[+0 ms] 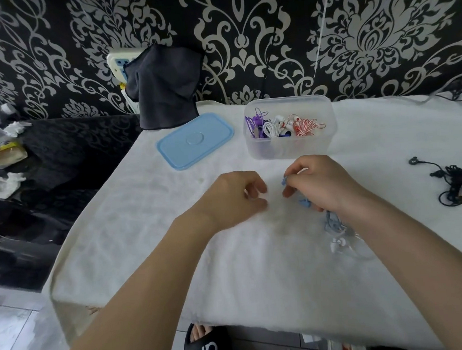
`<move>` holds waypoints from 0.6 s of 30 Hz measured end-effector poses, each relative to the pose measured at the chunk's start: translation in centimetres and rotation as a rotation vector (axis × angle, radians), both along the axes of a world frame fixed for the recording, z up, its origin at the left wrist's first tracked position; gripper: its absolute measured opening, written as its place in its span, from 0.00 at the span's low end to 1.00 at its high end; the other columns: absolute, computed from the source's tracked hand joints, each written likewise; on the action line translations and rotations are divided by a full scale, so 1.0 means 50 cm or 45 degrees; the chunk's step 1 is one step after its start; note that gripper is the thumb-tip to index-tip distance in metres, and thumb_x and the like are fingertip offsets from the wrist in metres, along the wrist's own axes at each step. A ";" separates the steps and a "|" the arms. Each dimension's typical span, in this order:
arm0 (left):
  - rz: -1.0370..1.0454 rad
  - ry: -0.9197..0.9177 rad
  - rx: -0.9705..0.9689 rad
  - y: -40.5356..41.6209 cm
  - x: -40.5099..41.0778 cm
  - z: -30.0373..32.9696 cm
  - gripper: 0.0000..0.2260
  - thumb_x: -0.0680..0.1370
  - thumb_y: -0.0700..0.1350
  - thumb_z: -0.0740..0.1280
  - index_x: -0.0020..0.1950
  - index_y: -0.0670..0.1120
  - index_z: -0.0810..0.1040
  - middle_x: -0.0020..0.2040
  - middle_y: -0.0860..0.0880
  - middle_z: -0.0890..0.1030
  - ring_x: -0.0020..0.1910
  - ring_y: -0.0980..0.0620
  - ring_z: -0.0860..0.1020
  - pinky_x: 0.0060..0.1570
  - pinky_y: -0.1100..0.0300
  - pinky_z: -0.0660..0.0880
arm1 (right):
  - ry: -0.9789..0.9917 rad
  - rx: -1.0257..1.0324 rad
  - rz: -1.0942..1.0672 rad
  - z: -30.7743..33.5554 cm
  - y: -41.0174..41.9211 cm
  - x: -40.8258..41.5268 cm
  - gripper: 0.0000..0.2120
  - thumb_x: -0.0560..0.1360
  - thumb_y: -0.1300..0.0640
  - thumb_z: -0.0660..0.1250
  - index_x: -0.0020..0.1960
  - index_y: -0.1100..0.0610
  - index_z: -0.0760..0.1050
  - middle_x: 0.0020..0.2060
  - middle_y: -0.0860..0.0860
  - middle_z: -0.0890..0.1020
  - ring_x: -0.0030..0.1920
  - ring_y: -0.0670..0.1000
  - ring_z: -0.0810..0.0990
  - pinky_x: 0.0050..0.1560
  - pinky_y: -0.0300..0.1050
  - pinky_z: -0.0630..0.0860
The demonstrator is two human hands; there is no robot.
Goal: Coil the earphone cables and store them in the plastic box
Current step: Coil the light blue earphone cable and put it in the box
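Blue lid (195, 140) lies off near the desk's back edge; left hand (234, 199) curls empty; plastic box (288, 128) holds several coiled earphones; right hand (319, 185) pinches blue earphone cable (332, 221), mid-coil; black earphones (452, 183) wait tangled at the right edge.

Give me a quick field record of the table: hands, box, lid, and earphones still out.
left hand: fingers loosely curled, holding nothing, hovering over the white cloth
right hand: pinching the blue earphones, cable trailing under the wrist
plastic box: open, holds purple, white and red-white coiled sets
lid: off, flat on the cloth, left of the box
black earphones: loose tangle at the right edge, untouched
white earbud: lying under the right forearm
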State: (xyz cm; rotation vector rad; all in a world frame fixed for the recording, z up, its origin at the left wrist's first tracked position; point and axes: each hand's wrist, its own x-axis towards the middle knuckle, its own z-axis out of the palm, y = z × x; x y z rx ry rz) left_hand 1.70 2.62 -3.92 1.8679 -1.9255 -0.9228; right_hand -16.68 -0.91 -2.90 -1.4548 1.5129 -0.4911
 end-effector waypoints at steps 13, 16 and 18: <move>-0.349 -0.208 0.015 0.013 -0.016 0.003 0.08 0.74 0.42 0.74 0.52 0.50 0.83 0.48 0.53 0.80 0.40 0.63 0.72 0.40 0.72 0.68 | -0.104 0.069 0.079 -0.002 0.010 0.012 0.05 0.75 0.59 0.65 0.44 0.55 0.80 0.41 0.52 0.86 0.19 0.46 0.68 0.22 0.35 0.64; -0.369 -0.201 -0.004 0.015 -0.019 0.002 0.07 0.74 0.42 0.74 0.51 0.50 0.83 0.48 0.52 0.80 0.40 0.64 0.72 0.41 0.73 0.67 | -0.103 0.059 0.076 -0.002 0.010 0.010 0.05 0.75 0.58 0.65 0.43 0.54 0.81 0.42 0.53 0.86 0.19 0.45 0.68 0.22 0.36 0.65; -0.373 -0.186 -0.008 0.013 -0.021 0.000 0.06 0.74 0.42 0.74 0.49 0.50 0.82 0.46 0.53 0.79 0.39 0.64 0.72 0.40 0.74 0.66 | -0.107 0.057 0.079 -0.001 0.011 0.009 0.05 0.74 0.58 0.66 0.43 0.54 0.81 0.42 0.54 0.86 0.20 0.45 0.68 0.23 0.37 0.65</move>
